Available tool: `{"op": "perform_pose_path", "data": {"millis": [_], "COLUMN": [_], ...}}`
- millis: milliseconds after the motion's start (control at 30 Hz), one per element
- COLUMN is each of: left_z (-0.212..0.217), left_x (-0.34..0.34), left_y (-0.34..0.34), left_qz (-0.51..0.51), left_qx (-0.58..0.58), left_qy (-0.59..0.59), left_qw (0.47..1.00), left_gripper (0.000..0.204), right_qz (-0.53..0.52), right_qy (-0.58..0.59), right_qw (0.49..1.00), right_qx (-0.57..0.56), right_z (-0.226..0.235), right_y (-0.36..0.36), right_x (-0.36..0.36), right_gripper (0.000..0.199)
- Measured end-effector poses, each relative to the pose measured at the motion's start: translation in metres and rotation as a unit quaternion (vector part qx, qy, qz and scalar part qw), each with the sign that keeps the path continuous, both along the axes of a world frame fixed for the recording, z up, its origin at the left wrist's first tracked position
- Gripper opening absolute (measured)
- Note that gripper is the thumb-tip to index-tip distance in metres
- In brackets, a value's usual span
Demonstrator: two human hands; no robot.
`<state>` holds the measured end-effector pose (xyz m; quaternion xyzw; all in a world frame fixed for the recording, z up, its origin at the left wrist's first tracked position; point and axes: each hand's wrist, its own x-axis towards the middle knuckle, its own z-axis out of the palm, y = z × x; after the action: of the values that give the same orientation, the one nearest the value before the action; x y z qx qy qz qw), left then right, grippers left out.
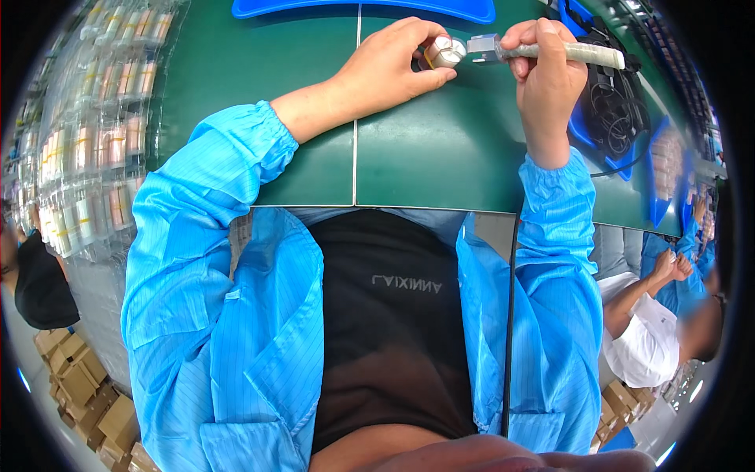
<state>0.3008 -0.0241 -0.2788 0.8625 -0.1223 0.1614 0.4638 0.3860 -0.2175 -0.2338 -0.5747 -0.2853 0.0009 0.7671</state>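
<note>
My left hand (387,69) is closed over the green table, thumb and fingers round a small bundle of white cylinders (446,53). Their round ends face right, and a yellow band shows at the bundle's edge. In my right hand (550,82) is a brush-like tool (594,55) with a long pale handle, held like a pen. Its squared, silvery head points left, a little short of the bundle. Whether there are bristles at its tip is too small to tell.
The green tabletop (440,149) has a white seam. A blue tray (370,8) lies at the far edge. Black cables (617,114) fill a blue bin at right. Clear packs of banded cylinders (98,145) are stacked at left. Another person (649,334) sits at right.
</note>
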Motion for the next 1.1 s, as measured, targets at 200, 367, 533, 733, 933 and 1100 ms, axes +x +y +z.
{"op": "perform_pose_path", "data": {"millis": [200, 367, 533, 733, 933, 1100], "left_z": [0.002, 0.003, 0.004, 0.007, 0.009, 0.003], "left_x": [0.002, -0.001, 0.004, 0.001, 0.003, 0.003], "left_y": [0.003, 0.002, 0.002, 0.003, 0.003, 0.003], "left_qz": [-0.036, -0.048, -0.05, -0.059, -0.062, -0.055], "left_qx": [-0.002, -0.013, 0.011, 0.009, 0.014, -0.02], "left_qy": [-0.04, -0.027, -0.037, -0.004, 0.015, -0.009], "left_qw": [0.999, 0.998, 0.998, 0.998, 0.998, 0.998], "left_gripper": [0.042, 0.043, 0.044, 0.049, 0.048, 0.042], "right_qz": [-0.011, -0.007, -0.077, -0.027, -0.034, -0.036], "right_qy": [-0.029, -0.012, 0.0, -0.082, -0.057, -0.077], "right_qw": [0.998, 0.995, 0.974, 0.981, 0.989, 0.984], "right_qx": [-0.052, -0.095, -0.213, -0.175, -0.135, -0.156], "right_z": [-0.001, 0.004, 0.009, 0.002, 0.002, 0.001], "right_y": [-0.002, 0.004, 0.01, 0.001, 0.002, 0.004], "right_x": [0.0, -0.01, -0.011, -0.01, -0.01, -0.007], "right_gripper": [0.025, 0.027, 0.025, 0.027, 0.029, 0.031]}}
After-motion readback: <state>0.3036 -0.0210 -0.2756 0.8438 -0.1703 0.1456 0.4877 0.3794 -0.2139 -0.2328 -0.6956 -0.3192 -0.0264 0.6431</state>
